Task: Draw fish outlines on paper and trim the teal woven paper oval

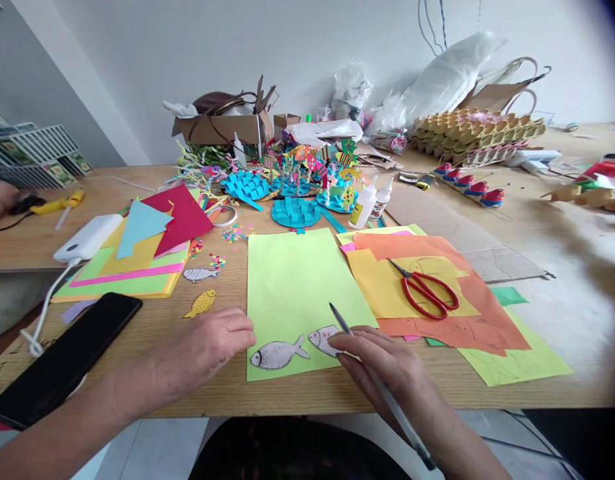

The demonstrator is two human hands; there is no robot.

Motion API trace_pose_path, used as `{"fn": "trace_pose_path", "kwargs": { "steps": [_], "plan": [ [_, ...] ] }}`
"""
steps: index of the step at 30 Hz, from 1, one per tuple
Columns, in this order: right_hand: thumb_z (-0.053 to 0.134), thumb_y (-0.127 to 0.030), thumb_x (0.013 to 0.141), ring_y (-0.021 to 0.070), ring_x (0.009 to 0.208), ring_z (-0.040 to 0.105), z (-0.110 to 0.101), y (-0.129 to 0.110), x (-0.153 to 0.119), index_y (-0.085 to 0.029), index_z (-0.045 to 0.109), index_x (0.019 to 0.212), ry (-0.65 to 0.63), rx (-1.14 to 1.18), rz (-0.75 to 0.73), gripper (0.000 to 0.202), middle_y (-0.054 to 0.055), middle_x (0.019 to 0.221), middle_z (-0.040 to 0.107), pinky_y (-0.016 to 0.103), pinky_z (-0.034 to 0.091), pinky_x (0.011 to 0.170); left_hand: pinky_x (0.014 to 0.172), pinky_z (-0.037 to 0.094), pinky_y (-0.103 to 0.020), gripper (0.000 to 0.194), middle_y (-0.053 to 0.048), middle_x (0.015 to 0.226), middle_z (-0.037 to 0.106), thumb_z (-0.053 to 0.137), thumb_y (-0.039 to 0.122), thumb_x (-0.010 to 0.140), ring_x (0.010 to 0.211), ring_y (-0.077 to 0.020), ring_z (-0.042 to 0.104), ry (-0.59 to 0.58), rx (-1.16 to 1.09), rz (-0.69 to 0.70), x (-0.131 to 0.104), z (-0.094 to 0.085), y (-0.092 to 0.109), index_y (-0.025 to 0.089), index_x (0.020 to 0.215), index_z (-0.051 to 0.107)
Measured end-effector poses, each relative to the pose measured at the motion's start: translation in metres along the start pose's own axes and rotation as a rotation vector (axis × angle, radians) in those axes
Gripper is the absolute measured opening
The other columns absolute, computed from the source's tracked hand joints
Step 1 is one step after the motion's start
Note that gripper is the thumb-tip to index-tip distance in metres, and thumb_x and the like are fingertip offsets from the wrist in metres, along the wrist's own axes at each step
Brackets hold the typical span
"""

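A sheet of light green paper lies in front of me. Two paper fish cutouts rest along its near edge: a whole grey fish and a second fish, partly covered by my right fingers. My right hand grips a pen, its tip pointing away from me over the paper, while the fingertips touch the second fish. At the paper's left edge, my left hand is closed with fingers together; what they hold, if anything, is hidden. Beyond it lie a yellow fish cutout and another grey one.
Red-handled scissors lie on orange and yellow paper at right. A black phone and white power bank sit at left near stacked coloured paper. Glue bottles and blue woven paper pieces stand behind, egg trays farther back.
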State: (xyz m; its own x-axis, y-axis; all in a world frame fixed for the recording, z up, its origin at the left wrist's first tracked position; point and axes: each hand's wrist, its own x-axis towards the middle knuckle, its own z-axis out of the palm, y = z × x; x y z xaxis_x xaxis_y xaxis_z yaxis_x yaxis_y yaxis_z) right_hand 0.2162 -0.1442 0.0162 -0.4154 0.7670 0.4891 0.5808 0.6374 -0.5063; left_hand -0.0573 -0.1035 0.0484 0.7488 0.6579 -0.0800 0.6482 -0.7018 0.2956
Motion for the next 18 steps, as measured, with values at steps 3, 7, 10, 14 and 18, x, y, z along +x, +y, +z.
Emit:
{"fn": "trace_pose_path", "kwargs": {
  "steps": [3,7,10,14,18],
  "plan": [
    [0.045,-0.009,0.088,0.0142,0.067,0.061,0.002,0.005,0.001,-0.020,0.057,0.098,-0.011,-0.020,0.032,0.019,0.003,0.074,0.064,0.023,0.048,0.058,0.076,0.045,-0.028,0.030,-0.004,0.089,0.062,0.036,0.005,0.088,0.084,-0.0168,0.056,0.035,-0.009,0.104,0.004,0.011,0.005,0.021,0.094,0.060],
    [0.044,-0.008,0.087,0.0176,0.071,0.061,0.001,0.013,-0.003,-0.019,0.058,0.097,-0.098,-0.108,0.082,0.020,0.005,0.078,0.064,0.027,0.048,0.058,0.077,0.046,-0.029,0.023,-0.005,0.089,0.061,0.039,0.008,0.090,0.084,-0.0173,0.056,0.091,0.010,0.168,0.015,0.020,0.014,0.019,0.096,0.058],
    [0.047,-0.008,0.085,0.0204,0.080,0.061,-0.002,0.018,-0.003,-0.019,0.058,0.100,-0.186,-0.158,0.130,0.022,0.007,0.088,0.065,0.031,0.050,0.065,0.077,0.046,-0.029,0.020,-0.005,0.090,0.060,0.039,0.011,0.091,0.085,-0.0172,0.056,0.113,0.006,0.188,0.024,0.022,0.021,0.019,0.098,0.057],
    [0.054,-0.009,0.082,0.0218,0.090,0.059,-0.006,0.022,0.001,-0.020,0.056,0.104,-0.292,-0.140,0.180,0.024,0.007,0.097,0.064,0.033,0.049,0.075,0.078,0.046,-0.030,0.017,-0.005,0.097,0.059,0.049,0.014,0.088,0.091,-0.0189,0.055,0.086,-0.026,0.121,0.039,0.018,0.028,0.018,0.103,0.054],
    [0.056,-0.009,0.082,0.0212,0.089,0.058,-0.004,0.024,0.003,-0.020,0.056,0.102,-0.314,-0.089,0.223,0.023,0.006,0.095,0.063,0.032,0.048,0.074,0.078,0.046,-0.032,0.022,-0.004,0.096,0.058,0.060,0.018,0.082,0.092,-0.0207,0.055,0.017,-0.050,0.055,0.059,0.016,0.037,0.017,0.103,0.054]
  ]
}}
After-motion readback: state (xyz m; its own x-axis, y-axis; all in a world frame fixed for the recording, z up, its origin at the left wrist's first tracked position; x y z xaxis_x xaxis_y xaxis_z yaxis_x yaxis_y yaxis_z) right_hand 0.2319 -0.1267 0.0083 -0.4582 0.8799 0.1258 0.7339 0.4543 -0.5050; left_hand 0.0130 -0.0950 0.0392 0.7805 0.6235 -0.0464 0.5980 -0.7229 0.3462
